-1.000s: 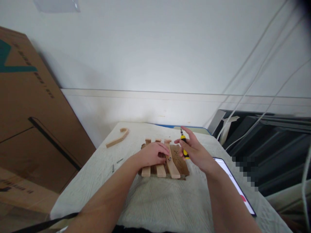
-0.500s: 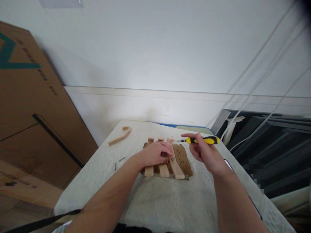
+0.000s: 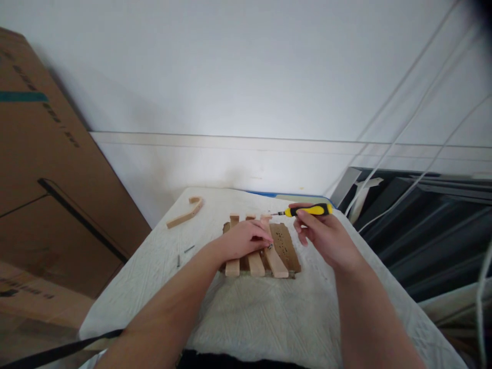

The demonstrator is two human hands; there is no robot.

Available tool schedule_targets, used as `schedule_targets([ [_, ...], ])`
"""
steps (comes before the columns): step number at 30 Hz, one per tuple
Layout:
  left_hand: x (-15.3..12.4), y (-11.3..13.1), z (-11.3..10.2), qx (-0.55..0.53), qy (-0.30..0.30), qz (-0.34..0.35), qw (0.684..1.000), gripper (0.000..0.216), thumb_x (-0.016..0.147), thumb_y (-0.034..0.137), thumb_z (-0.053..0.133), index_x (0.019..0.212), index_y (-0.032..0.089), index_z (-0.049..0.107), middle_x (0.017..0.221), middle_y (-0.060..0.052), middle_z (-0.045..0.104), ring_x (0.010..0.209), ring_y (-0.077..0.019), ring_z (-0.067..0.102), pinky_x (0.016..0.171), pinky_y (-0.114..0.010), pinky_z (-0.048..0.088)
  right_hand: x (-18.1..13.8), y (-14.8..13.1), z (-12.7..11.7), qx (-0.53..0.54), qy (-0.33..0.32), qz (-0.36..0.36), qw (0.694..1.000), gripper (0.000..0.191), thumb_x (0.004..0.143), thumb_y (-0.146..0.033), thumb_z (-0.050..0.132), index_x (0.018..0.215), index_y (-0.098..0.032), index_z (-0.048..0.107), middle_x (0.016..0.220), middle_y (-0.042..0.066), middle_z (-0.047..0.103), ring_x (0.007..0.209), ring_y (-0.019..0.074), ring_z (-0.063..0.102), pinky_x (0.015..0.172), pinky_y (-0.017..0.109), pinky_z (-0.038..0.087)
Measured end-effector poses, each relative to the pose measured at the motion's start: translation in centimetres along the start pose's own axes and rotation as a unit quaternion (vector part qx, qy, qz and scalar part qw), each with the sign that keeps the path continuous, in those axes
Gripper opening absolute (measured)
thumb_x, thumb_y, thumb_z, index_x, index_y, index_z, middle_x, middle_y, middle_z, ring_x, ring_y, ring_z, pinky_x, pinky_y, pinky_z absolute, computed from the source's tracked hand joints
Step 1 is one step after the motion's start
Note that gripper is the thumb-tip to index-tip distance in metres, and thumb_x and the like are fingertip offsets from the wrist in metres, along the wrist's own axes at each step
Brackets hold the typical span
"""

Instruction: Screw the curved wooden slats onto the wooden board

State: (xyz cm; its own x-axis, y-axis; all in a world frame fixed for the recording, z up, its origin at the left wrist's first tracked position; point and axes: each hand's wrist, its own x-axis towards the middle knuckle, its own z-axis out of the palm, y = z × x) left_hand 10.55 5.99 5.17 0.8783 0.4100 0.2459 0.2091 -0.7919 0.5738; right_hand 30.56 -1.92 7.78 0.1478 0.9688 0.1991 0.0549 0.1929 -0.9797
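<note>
My right hand (image 3: pixel 326 238) is closed around the yellow-and-black handle of a screwdriver (image 3: pixel 310 210). The screwdriver lies almost level, its shaft pointing left to the far end of the rightmost wooden hook (image 3: pixel 277 265). Whether the tip touches the wood cannot be made out. My left hand (image 3: pixel 244 239) reaches across the row of pale wooden hooks, its fingers gripping the rightmost one at mid-length, by a small dark fitting. A middle wooden hook (image 3: pixel 255 265) and a left wooden hook (image 3: pixel 232 267) lie beneath that hand. All rest on a piece of brown cardboard (image 3: pixel 289 246) with punched holes.
A loose wooden hook (image 3: pixel 184 218) lies at the far left of the cloth-covered table (image 3: pixel 265 312). Two screws (image 3: pixel 178 261) sit left of my left forearm. A large cardboard box (image 3: pixel 57 205) stands left; white cables (image 3: pixel 407 120) hang at right.
The screwdriver has moved left, bringing its tip to the far end of the rightmost hook. My right fingers have shifted on the handle. The whole view has tilted slightly.
</note>
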Motion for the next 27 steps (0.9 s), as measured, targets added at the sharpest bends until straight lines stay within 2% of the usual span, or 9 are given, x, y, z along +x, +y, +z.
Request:
schedule_targets([
  [2,-0.02,-0.11,0.2,0.01,0.012,-0.005,1.0,0.017,0.089,0.018,0.059,0.096,0.02,0.074,0.1,-0.006,0.071,0.098,-0.0147,0.061,0.092,-0.028,0.046,0.19,0.22,-0.06,-0.018,0.057,-0.02,0.998,0.039,0.076,-0.05,0.067,0.098,-0.018,0.066,0.055,-0.004,0.048,0.044,0.0096,0.038,0.04,0.025,0.028],
  [4,-0.05,-0.16,0.33,0.014,0.021,-0.004,1.0,0.016,0.088,0.018,0.06,0.095,0.02,0.075,0.1,-0.005,0.071,0.097,-0.0144,0.061,0.091,-0.028,0.046,0.33,0.47,-0.21,-0.054,0.065,-0.013,0.996,0.038,0.071,-0.047,0.073,0.094,-0.018,0.067,0.055,-0.005,0.048,0.043,0.0079,0.034,0.04,0.024,0.025],
  [6,-0.05,-0.15,0.37,0.017,0.021,0.001,1.0,0.015,0.088,0.018,0.061,0.094,0.018,0.075,0.099,-0.006,0.071,0.096,-0.0144,0.062,0.091,-0.028,0.046,0.4,0.69,-0.38,-0.089,0.035,0.0,0.995,0.036,0.069,-0.047,0.075,0.09,-0.018,0.068,0.058,-0.004,0.051,0.044,0.0073,0.033,0.041,0.024,0.025],
  [13,-0.12,-0.07,0.22,0.025,0.016,0.006,1.0,0.014,0.087,0.016,0.062,0.092,0.015,0.075,0.097,-0.007,0.071,0.094,-0.0146,0.061,0.09,-0.028,0.046,0.1,0.53,-0.25,-0.196,-0.049,-0.018,0.979,0.035,0.078,-0.051,0.065,0.081,-0.017,0.073,0.05,-0.003,0.045,0.048,0.011,0.039,0.046,0.026,0.028],
  [27,-0.18,-0.59,0.61,0.007,0.027,0.004,1.0,0.012,0.085,0.014,0.064,0.089,0.016,0.075,0.097,-0.006,0.07,0.094,-0.0144,0.061,0.088,-0.027,0.046,-0.15,-0.08,0.17,-0.251,-0.066,-0.026,0.965,0.038,0.081,-0.051,0.06,0.079,-0.016,0.073,0.049,-0.002,0.047,0.048,0.0111,0.041,0.045,0.025,0.03],
])
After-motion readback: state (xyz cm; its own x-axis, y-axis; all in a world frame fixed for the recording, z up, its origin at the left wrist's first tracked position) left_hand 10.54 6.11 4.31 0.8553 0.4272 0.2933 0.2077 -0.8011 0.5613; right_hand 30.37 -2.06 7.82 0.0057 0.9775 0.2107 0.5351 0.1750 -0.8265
